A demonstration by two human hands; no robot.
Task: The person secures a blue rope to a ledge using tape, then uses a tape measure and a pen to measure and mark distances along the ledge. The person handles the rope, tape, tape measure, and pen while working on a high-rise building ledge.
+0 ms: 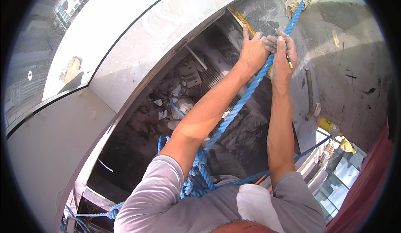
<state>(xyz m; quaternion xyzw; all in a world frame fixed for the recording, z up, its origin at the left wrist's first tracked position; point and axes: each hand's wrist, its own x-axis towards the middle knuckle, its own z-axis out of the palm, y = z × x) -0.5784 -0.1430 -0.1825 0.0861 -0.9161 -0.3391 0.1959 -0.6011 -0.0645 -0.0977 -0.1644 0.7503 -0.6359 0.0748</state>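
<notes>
My left hand point(254, 52) presses a narrow yellow strip point(242, 20), like a measuring rule, against the grey dusty surface point(267, 11). Its index finger stretches along the strip while the other fingers curl. Close beside it on the right, my right hand point(285, 53) is closed around a slim dark pencil point(289, 61) with a pale end, the tip near the surface. A thick twisted blue rope point(244, 99) runs from the top right, passes by both hands and drops toward my lap. Part of the strip is hidden by my left hand.
A dark recess holds rubble point(188, 76) and a perforated panel point(213, 78). White curved panels point(138, 36) border it on the left. Knotted blue rope point(194, 178) lies at my lap. A yellow-labelled bottle point(328, 125) sits at right. Buildings point(77, 1) show far below.
</notes>
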